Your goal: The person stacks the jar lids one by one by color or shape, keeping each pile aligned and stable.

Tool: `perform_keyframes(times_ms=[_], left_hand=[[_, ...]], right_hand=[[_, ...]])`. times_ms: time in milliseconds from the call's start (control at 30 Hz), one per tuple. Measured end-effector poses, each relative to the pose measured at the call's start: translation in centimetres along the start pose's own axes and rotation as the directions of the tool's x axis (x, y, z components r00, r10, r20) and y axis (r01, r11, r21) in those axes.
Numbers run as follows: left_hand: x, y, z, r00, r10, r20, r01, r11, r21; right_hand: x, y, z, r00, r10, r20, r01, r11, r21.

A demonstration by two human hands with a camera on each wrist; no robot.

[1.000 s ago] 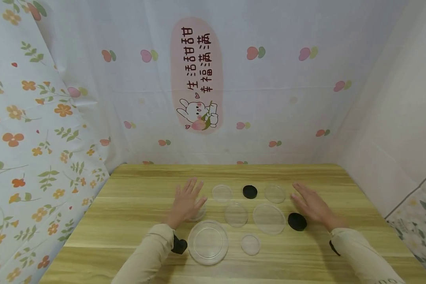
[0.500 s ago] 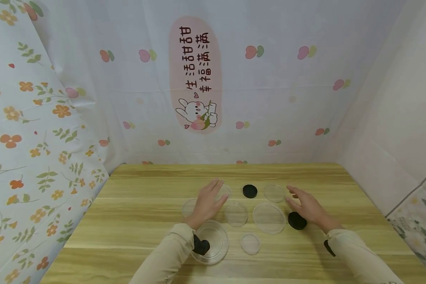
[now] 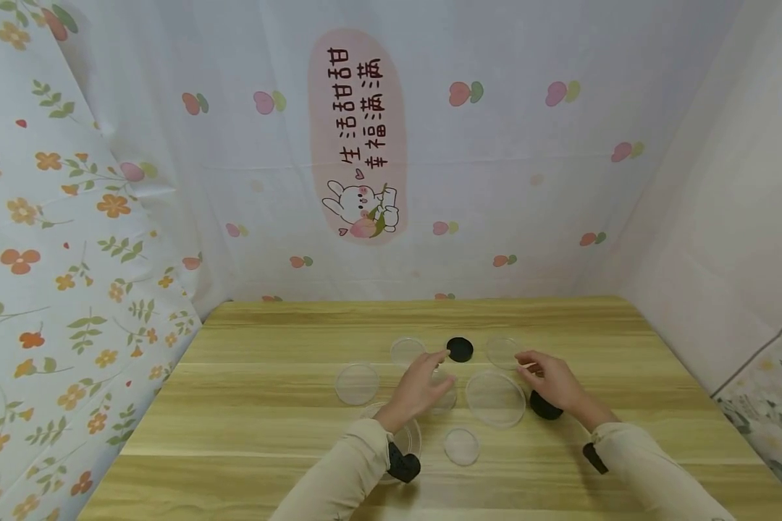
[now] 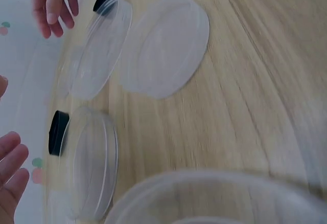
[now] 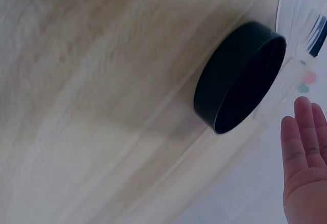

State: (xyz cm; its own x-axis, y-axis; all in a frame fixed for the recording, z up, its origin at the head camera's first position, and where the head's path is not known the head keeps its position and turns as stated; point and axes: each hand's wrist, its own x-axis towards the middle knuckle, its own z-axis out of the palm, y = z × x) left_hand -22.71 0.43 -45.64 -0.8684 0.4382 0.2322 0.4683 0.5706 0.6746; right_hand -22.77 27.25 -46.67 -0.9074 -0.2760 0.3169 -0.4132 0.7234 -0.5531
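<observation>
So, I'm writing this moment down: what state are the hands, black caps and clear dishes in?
Left hand: empty, thumb and fingers apart
Right hand: holding nothing
Nearer black cap: lying flat, hollow side up
Farther black cap: lying flat
Clear dishes: lying flat, some partly hidden

On the tabletop (image 3: 247, 434), the far cap (image 3: 460, 349) lies between the far-left disc (image 3: 407, 349) and far-right disc (image 3: 502, 352). The centre disc (image 3: 495, 399) lies between my left grip (image 3: 420, 391) and right grip (image 3: 557, 382), behind the near disc (image 3: 461, 446) and left of the near cap (image 3: 546, 409).
</observation>
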Motion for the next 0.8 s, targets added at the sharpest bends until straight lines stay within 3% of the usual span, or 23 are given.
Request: perform_keyframes(times_ms=[267, 467, 600, 800], left_hand=[[0.7, 0.7, 1.7, 0.997, 0.0, 0.082, 0.009, 0.994, -0.109], [1.2, 1.4, 3.0, 0.997, -0.016, 0.082, 0.033, 0.978, -0.208], [1.3, 1.7, 3.6, 0.998, -0.037, 0.06, 0.048, 0.977, -0.206], [1.6, 1.6, 4.2, 1.0, -0.018, 0.02, 0.021, 0.986, -0.166]], right_hand=[[-0.1, -0.3, 0.6, 0.999, 0.031, -0.016, -0.03, 0.998, 0.046], [-0.2, -0.3, 0.7, 0.995, 0.084, -0.057, -0.08, 0.994, 0.078], [-0.2, -0.2, 1.1, 0.993, 0.107, -0.057, -0.101, 0.99, 0.097], [0.0, -0.1, 1.6, 0.994, 0.1, -0.041, -0.095, 0.99, 0.1]])
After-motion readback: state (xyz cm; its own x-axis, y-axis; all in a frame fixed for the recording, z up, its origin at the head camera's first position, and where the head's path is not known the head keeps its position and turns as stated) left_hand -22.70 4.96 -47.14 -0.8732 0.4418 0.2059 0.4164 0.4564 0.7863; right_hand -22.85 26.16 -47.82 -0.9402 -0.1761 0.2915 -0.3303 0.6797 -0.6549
